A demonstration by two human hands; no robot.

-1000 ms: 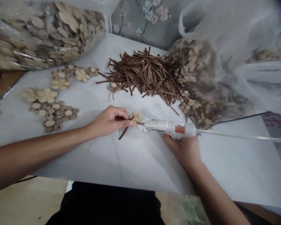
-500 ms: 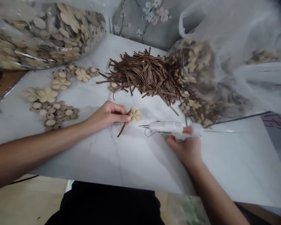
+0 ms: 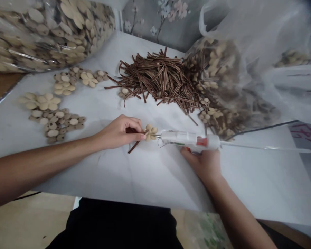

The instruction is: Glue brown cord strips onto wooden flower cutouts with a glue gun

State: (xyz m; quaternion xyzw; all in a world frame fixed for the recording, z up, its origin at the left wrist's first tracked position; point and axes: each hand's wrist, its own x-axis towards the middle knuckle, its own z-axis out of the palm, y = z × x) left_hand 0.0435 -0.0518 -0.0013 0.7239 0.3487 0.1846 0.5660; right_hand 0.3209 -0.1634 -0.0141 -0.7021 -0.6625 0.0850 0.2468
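Cream flower [image 3: 151,129]: in the head view, at the left fingertips above the white table [image 3: 134,180], near the middle, with the glue gun's metal tip at its face.
Left hand [image 3: 120,132]: thumb and fingers pinched on a brown strip [image 3: 133,147] beside the flower; the flower's edge sits right at the pinch, partly covered.
Right hand [image 3: 207,162]: wrapped around the handle of the white glue gun [image 3: 180,137], whose clear glue stick [image 3: 264,148] juts out behind.
Glue: too small to make out; I cannot tell whether any is on the flower, or whether strip and flower are joined.
Piece in hand: partway, I judge; flower and strip are together, the gun is in place, and the piece is not yet put down.
Strips left: a large loose pile [image 3: 158,79] lies beyond the hands.
Flowers left: a few cream flowers [image 3: 48,101] and small round-lobed pieces [image 3: 59,116] lie at the left, with many more in the left bag [image 3: 41,41].
Likely done: the right bag [image 3: 217,76] shows flowers mixed with brown strips, so it probably holds finished pieces; the cloudy plastic hides how many.
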